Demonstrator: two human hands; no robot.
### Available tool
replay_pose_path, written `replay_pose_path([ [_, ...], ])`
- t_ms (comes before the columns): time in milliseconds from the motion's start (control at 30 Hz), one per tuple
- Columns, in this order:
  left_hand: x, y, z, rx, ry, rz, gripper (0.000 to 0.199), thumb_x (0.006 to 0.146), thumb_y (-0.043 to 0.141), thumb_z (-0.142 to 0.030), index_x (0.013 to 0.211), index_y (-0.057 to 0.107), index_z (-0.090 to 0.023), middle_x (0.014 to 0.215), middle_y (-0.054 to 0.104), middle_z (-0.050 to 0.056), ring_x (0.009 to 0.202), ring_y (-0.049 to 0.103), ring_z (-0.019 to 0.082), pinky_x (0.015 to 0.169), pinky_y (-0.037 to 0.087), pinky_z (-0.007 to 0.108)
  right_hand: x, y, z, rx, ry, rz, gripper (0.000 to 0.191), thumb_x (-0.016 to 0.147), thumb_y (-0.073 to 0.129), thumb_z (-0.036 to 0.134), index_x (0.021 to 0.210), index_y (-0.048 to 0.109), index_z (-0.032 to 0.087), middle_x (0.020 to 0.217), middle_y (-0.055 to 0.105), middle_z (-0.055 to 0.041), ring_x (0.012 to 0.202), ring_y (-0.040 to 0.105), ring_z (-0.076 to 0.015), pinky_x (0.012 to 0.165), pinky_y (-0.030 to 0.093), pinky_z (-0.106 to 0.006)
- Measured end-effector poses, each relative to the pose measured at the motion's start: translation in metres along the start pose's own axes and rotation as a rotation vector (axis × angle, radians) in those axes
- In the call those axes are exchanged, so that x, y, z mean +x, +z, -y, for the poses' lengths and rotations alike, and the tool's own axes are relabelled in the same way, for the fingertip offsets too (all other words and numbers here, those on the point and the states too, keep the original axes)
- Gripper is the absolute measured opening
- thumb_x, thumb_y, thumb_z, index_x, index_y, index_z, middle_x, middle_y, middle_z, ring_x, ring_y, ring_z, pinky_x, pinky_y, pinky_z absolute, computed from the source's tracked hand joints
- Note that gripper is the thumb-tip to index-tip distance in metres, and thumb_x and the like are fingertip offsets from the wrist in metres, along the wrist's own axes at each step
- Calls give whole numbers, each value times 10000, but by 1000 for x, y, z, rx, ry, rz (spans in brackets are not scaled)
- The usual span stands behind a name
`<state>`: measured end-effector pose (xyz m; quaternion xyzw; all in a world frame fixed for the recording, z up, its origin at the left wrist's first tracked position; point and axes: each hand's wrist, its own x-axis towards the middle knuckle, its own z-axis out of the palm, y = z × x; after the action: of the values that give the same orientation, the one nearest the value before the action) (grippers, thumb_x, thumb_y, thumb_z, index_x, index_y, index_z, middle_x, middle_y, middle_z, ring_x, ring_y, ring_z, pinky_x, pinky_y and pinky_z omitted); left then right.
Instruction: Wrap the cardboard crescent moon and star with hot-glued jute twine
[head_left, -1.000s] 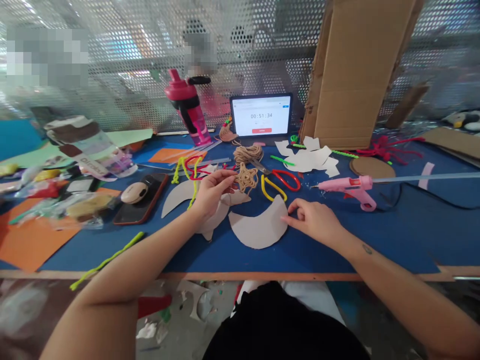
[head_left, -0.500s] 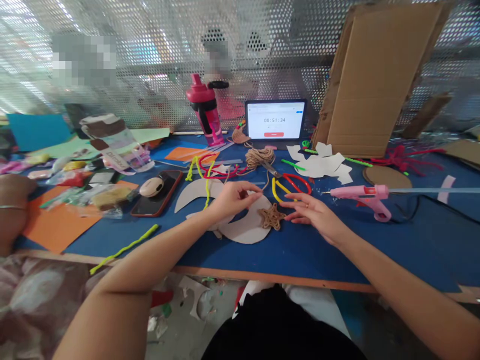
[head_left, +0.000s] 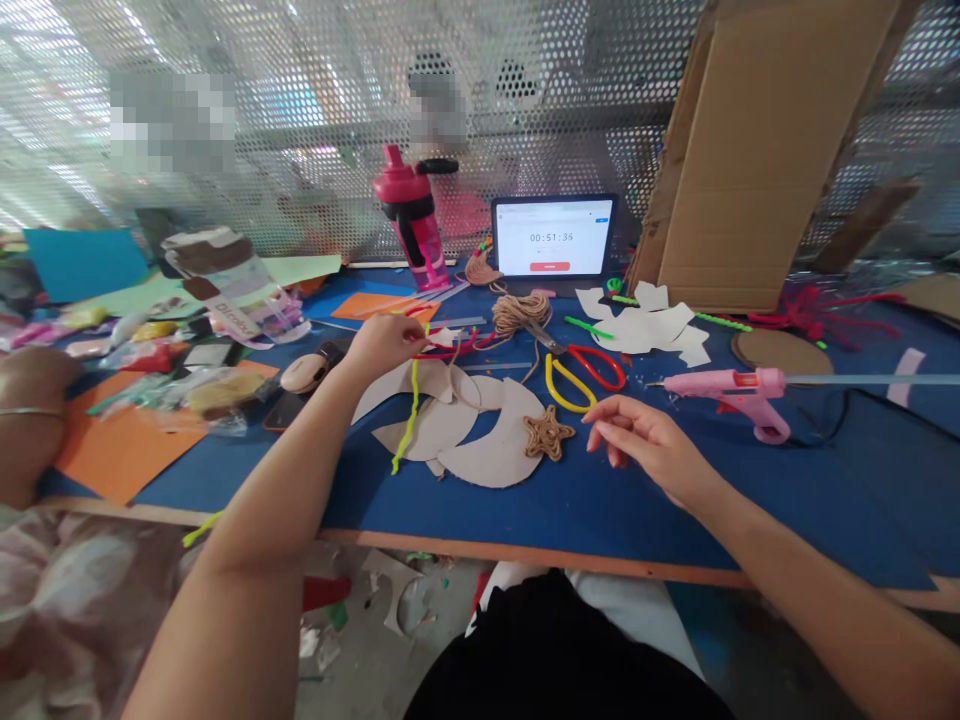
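My left hand (head_left: pixel 386 345) is closed in a pinch over the pipe cleaners at the back of the cardboard pieces. What its fingertips hold, if anything, is hidden. A yellow-green pipe cleaner (head_left: pixel 414 400) runs down from beside those fingers across a grey cardboard crescent (head_left: pixel 495 460). Pink-red pipe cleaners (head_left: pixel 480 345) lie just right of the fingertips. My right hand (head_left: pixel 637 440) hovers with loosely bent fingers, holding nothing. Left of it, a twine-wrapped star (head_left: pixel 548 434) rests on the crescent's right edge. Scissors (head_left: pixel 571 385) with red and yellow handles lie just beyond the right hand.
A pink glue gun (head_left: pixel 739 390) lies at right with its cord. Behind stand a tablet (head_left: pixel 553 237), a pink bottle (head_left: pixel 411 220) and a tall cardboard sheet (head_left: pixel 757 160). A twine bundle (head_left: pixel 521 313) and white scraps (head_left: pixel 645 325) lie mid-table. Another person's arm (head_left: pixel 34 410) rests at far left.
My left hand has moved left and away from me, from above the crescent to the pipe cleaners. My right hand has drawn back slightly to the right, away from the star.
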<state>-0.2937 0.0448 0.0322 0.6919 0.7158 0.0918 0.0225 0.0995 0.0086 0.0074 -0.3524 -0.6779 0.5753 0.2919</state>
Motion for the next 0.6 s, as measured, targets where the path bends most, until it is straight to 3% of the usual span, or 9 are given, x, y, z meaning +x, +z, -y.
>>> replay_pose_path([
  [367, 3, 4, -12, 213, 16, 65, 322, 932, 577, -372, 1174, 576, -159, 1177, 601, 82, 1022, 613, 210, 875, 543, 412, -5, -1, 1, -16, -51, 36, 182, 882, 530, 354, 947, 593, 197, 726, 638, -6, 524, 513, -86, 516, 440, -245],
  [600, 16, 10, -28, 207, 155, 100, 336, 932, 579, -360, 1200, 562, -159, 1215, 585, 92, 1060, 600, 220, 902, 532, 436, -5, 0, 7, -17, -51, 59, 161, 877, 524, 319, 948, 586, 189, 709, 641, -3, 517, 517, -80, 521, 440, -239],
])
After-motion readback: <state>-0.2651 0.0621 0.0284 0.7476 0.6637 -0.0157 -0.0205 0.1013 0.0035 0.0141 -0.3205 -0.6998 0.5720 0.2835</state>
